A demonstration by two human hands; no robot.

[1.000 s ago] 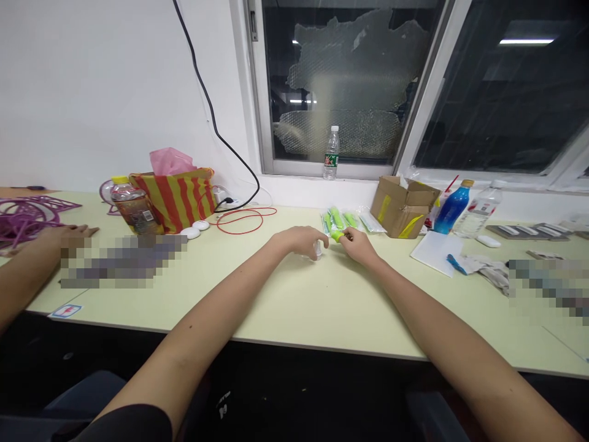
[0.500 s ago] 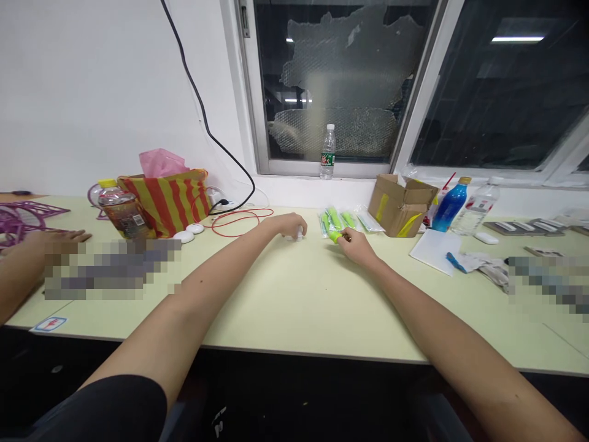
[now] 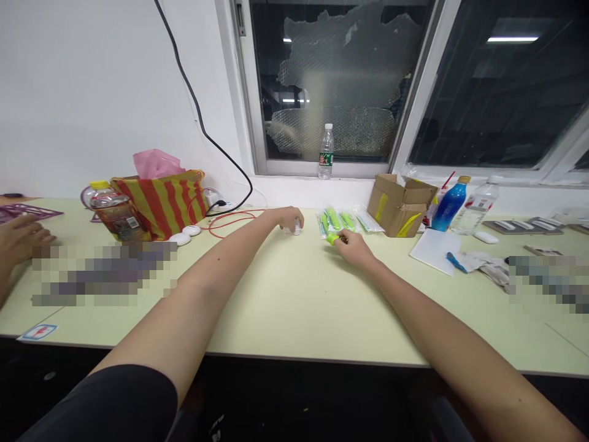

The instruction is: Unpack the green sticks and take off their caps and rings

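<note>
My left hand [image 3: 289,218] is closed over a small clear and whitish piece [image 3: 296,229] at the table's far side; its kind is hard to make out. To its right, my right hand [image 3: 353,247] pinches a short bright yellow-green piece [image 3: 332,239], partly hidden by the fingers. Just beyond that hand lie clear plastic packets [image 3: 346,220] with bright green items inside. Both forearms reach across the pale table [image 3: 285,307].
Left are a striped bag [image 3: 161,205], a drink bottle [image 3: 120,215], red cable [image 3: 230,222] and another person's hand [image 3: 25,242] by purple frames [image 3: 39,213]. A cardboard box [image 3: 399,205], blue bottle [image 3: 451,205], white sheet [image 3: 431,250] and glove [image 3: 483,267] stand or lie right.
The view has shifted slightly. My two hands stay almost in place, each still closed on its piece. The other person's hand at left has moved further left.
</note>
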